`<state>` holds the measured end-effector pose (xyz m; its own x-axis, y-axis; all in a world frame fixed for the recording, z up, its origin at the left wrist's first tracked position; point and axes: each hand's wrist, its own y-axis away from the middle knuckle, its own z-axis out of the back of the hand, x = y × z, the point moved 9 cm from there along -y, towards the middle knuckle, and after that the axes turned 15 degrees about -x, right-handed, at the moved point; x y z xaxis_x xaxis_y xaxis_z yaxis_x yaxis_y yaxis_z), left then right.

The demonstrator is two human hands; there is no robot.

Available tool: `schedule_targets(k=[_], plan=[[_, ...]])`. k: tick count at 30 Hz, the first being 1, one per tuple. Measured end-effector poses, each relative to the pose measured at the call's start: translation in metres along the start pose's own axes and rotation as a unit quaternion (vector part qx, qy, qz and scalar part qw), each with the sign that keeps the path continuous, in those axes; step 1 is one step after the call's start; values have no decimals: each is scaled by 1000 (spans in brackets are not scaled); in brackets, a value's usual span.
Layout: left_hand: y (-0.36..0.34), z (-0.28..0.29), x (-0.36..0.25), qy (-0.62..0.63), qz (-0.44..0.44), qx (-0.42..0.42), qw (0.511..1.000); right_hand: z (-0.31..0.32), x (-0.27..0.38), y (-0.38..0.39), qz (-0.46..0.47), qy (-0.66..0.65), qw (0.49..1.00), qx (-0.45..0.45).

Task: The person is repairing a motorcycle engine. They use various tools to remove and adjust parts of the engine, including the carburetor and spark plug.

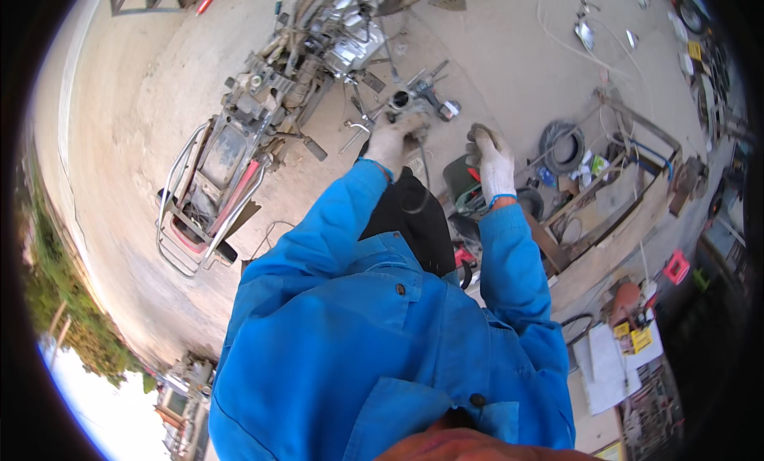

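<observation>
Both my hands wear white work gloves with soiled fingers. My left hand (pixel 391 140) is closed around a grey metal part with a round dark opening (pixel 401 99), slightly blurred. From beside that hand a thin dark hose (pixel 425 168) loops down in front of my dark trousers. My right hand (pixel 491 157) is raised apart from it, fingers curled together; whatever is in them, if anything, is hidden. Just beyond the left hand, hand tools (pixel 357 130) and small dark parts (pixel 450 110) lie on the concrete floor.
A stripped motorcycle frame (pixel 239 134) with its silver engine (pixel 350 47) lies to the left. On the right are a tyre (pixel 562 146) and a rusty metal frame (pixel 637 120). A green container (pixel 460 178) stands near my right hand. White sheets (pixel 605 365) lie lower right.
</observation>
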<state>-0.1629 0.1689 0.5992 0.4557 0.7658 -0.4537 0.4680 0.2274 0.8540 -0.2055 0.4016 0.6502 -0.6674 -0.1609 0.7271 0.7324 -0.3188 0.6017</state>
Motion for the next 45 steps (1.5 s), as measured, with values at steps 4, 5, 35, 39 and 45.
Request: schedule_targets(k=[4,5,35,39,45], plan=[[-7,29,-16,-39,-56,-43,997,40,-51,6,-51,-26,998,-14],[-8,35,-19,-42,-62,-43,996,51,-67,8,-71,-12,997,-21],[-156,91,12,-251,-228,-106,935,-122,-393,-95,-184,183,966,18],[-177,82,27,-258,-257,-160,918,-155,-408,-204,35,284,957,-40],[-207,86,57,-217,-292,-168,916,-187,-411,-356,125,378,911,-113]])
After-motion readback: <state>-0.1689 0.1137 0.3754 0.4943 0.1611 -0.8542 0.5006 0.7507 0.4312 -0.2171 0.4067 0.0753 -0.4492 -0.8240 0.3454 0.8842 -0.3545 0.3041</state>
